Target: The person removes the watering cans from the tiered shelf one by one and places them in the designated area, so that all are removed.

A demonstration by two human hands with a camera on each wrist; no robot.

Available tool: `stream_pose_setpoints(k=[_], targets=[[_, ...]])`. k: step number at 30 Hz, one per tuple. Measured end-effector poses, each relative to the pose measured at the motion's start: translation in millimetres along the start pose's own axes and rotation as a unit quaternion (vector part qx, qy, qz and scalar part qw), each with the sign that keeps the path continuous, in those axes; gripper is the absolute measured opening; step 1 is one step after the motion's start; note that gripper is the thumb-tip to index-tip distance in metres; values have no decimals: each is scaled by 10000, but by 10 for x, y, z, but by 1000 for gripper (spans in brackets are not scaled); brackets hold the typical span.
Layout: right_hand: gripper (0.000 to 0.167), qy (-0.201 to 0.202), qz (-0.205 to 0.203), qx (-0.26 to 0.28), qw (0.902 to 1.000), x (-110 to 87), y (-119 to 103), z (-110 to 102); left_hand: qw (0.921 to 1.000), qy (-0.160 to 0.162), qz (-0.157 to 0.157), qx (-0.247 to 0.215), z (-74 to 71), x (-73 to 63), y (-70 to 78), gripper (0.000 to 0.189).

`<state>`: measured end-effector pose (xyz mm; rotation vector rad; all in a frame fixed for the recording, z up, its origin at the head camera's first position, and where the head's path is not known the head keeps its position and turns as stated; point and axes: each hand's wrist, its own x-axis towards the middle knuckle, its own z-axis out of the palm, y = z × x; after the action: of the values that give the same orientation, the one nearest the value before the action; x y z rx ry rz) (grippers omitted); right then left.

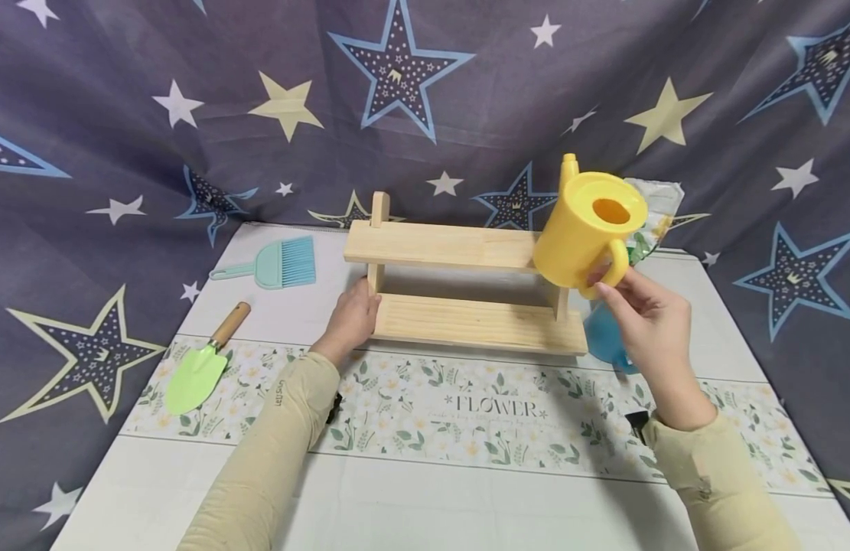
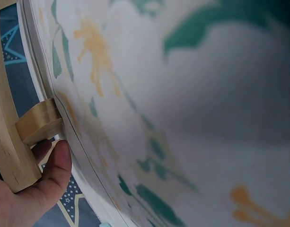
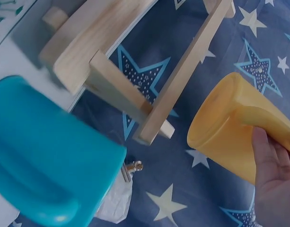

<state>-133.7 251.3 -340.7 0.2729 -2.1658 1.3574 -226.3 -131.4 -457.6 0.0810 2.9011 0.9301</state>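
My left hand [image 1: 349, 317] grips the left end of a two-tier wooden shelf [image 1: 459, 321] low down. In the left wrist view, its thumb and fingers curl around the end of the board [image 2: 17, 163] beside a small wooden block. My right hand [image 1: 650, 329] holds a yellow watering can [image 1: 569, 241] by its handle, raised at the right end of the upper board. The can's spout points up and its round top opening is visible. Below the right hand stands a blue container with a handle [image 1: 604, 337], partly hidden by that hand.
A mint brush [image 1: 269, 264] with blue bristles and a green trowel [image 1: 197, 375] lie on the left. A clear plastic bag [image 1: 662, 203], closed with a metal clip [image 3: 134, 166], stands behind the blue container. A starred curtain [image 1: 431, 92] hangs close behind the shelf.
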Motion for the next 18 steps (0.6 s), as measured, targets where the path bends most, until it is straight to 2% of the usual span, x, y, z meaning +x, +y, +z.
stream_pose_setpoints(k=[8,18], targets=[[28,159,242,3,9996,-28,19,-200,10000,-15,22,22,9,-1,-3,48],[30,375,555,-264,9974,-51,16,-416,10000,21,55,2,13,5,-12,47]])
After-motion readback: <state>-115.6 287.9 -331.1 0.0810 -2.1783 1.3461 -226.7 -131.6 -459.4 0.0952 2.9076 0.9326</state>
